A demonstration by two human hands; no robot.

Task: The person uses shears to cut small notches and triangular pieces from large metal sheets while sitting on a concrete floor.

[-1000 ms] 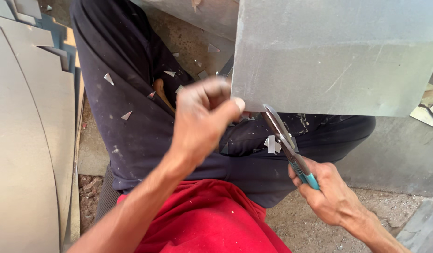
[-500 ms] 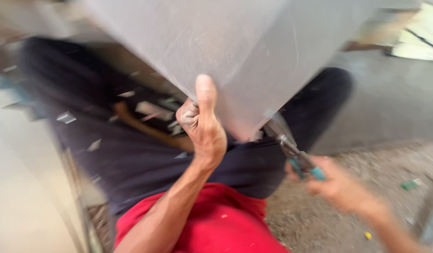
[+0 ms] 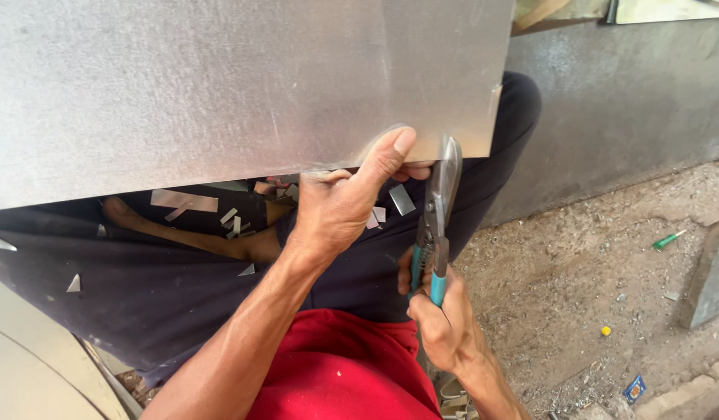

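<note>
Metal sheet (image 3: 243,85), grey and flat, held up over the lap, filling the upper part of the view above both hands. Pinched at its lower edge by the left hand (image 3: 340,206): thumb pressed flat on the near face, fingers curled behind and mostly hidden. Tin snips (image 3: 436,214) just right of that thumb, blades pointing up and meeting the sheet's bottom edge close to its lower right corner. Gripped around the teal handles by the right hand (image 3: 445,327), fist closed, below and slightly right of the left hand. Blades nearly together; how far into the metal, cannot tell. Small metal offcuts (image 3: 184,201) scattered on the dark trousers (image 3: 142,295) under the left wrist and to its left, a few more just beneath the left palm. Red shirt (image 3: 336,365) between the two forearms. Bare dirt floor (image 3: 585,272) out to the right of the right hand, with a green-handled screwdriver (image 3: 669,239) lying well apart from it. Another grey panel (image 3: 624,101) standing beyond, right of the snips.
</note>
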